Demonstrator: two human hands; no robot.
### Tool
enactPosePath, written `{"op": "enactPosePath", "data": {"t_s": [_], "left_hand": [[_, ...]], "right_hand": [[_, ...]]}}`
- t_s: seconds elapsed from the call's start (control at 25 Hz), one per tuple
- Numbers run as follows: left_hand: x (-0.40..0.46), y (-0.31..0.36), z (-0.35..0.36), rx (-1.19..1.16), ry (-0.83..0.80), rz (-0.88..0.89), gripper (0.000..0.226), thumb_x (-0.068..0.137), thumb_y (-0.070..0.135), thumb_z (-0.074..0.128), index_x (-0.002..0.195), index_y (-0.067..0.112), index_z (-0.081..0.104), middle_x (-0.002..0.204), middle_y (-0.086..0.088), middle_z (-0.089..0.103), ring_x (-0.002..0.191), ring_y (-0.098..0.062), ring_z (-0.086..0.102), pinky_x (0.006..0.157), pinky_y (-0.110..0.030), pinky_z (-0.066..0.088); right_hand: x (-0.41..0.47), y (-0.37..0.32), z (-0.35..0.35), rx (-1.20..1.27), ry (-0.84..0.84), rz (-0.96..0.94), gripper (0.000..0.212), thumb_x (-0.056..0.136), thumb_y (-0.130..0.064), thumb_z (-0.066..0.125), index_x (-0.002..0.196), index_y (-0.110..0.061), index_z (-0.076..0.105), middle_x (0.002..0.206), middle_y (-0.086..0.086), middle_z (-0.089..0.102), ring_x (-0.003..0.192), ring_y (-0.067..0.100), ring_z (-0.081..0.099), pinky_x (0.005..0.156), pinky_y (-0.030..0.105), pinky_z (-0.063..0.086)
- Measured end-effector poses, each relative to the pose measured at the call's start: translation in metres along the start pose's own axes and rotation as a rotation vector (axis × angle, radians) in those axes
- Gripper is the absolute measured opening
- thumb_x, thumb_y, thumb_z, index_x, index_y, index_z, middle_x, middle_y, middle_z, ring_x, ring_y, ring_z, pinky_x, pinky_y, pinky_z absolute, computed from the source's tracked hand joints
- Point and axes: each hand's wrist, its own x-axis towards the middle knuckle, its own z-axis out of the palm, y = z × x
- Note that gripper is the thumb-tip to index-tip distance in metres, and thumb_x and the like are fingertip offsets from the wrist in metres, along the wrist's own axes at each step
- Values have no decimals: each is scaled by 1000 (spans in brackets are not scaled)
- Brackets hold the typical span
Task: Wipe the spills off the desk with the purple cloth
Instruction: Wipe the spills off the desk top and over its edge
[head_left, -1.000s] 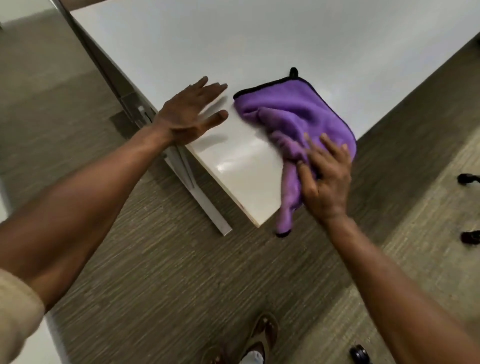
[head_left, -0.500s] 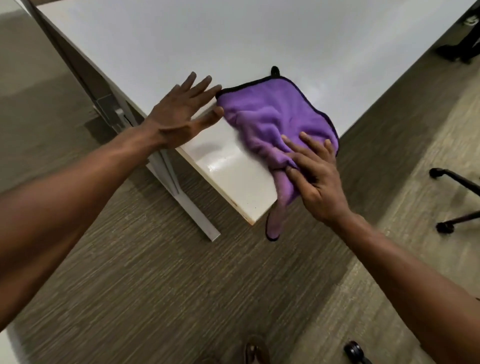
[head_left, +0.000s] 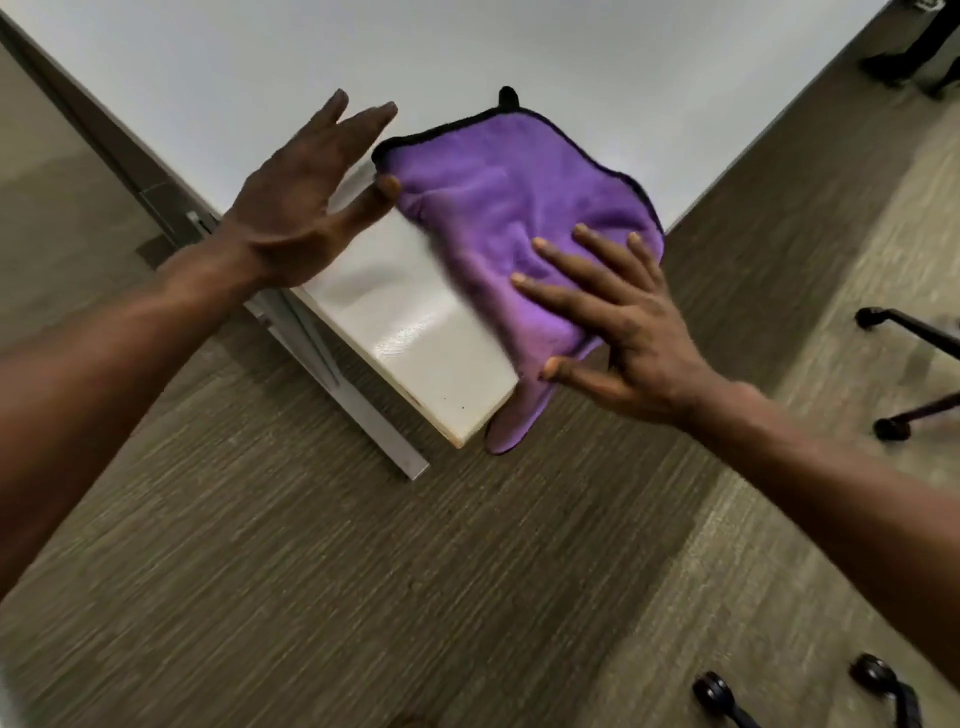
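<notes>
Desk: white top, seen at its near corner, above a grey-brown carpet.

Purple cloth: black-edged, lies rumpled on the corner of the desk; a black loop shows at its far edge and one flap hangs over the near edge.

Right hand: fingers spread, lies flat on the near part of the cloth, gripping nothing.

Left hand: open, fingers extended, held over the desk's left edge; thumb tip at the cloth's left border, possibly touching, though blur makes this uncertain.

Chair casters: black, at lower right.
</notes>
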Motion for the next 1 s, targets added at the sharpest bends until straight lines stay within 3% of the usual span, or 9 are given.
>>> {"op": "enactPosePath", "data": {"t_s": [0.16, 0.28, 0.36, 0.56, 0.76, 0.92, 1.0], "left_hand": [[0, 3, -2, 12, -60, -84, 85, 89, 86, 25, 160, 39, 24, 166, 9, 29, 155, -6, 18, 127, -41, 21], [-8, 8, -1, 62, -92, -81, 88, 87, 89, 20, 160, 40, 18, 167, 15, 24, 154, -5, 19, 125, -28, 16], [-10, 10, 3, 79, -92, -69, 86, 88, 88, 17, 160, 42, 14, 167, 18, 21, 155, -3, 14, 123, -24, 11], [-3, 8, 3, 97, -112, -98, 79, 90, 87, 20, 158, 49, 7, 167, 19, 19, 154, 1, 7, 124, -28, 12], [-8, 3, 5, 104, -74, -115, 75, 90, 87, 19, 155, 54, 2, 168, 18, 20, 156, -5, 10, 123, -29, 12], [-4, 7, 5, 99, -78, -148, 79, 88, 89, 19, 156, 53, 3, 167, 20, 19, 157, -6, 9, 125, -37, 17], [-6, 6, 5, 98, -78, -158, 80, 86, 91, 19, 155, 55, 3, 167, 19, 20, 156, -5, 10, 126, -40, 18]], "right_hand": [[7, 5, -2, 84, -41, -60, 63, 92, -63, 55, 148, -35, 49, 161, -4, 43, 154, 25, 32, 124, 59, 19], [13, 41, -26, 164, -118, 61, 68, 87, -59, 61, 148, -33, 47, 161, -3, 42, 155, 24, 29, 123, 63, 19], [9, 34, -28, 165, -81, 108, 71, 85, -60, 63, 148, -31, 49, 161, -4, 42, 155, 25, 29, 124, 63, 18], [-4, -33, 3, 191, 24, 13, 62, 87, -63, 62, 141, -34, 59, 155, -8, 51, 150, 23, 37, 124, 56, 20], [11, 21, -23, 231, -102, 69, 66, 84, -59, 62, 144, -32, 53, 157, -7, 47, 152, 23, 34, 122, 61, 22], [-2, -13, -10, 218, 24, 145, 68, 82, -57, 71, 142, -29, 58, 154, -6, 52, 151, 27, 37, 123, 62, 21], [-8, -43, 5, 220, 68, 61, 66, 82, -61, 69, 140, -31, 60, 151, -7, 55, 148, 26, 41, 123, 58, 24]]}}
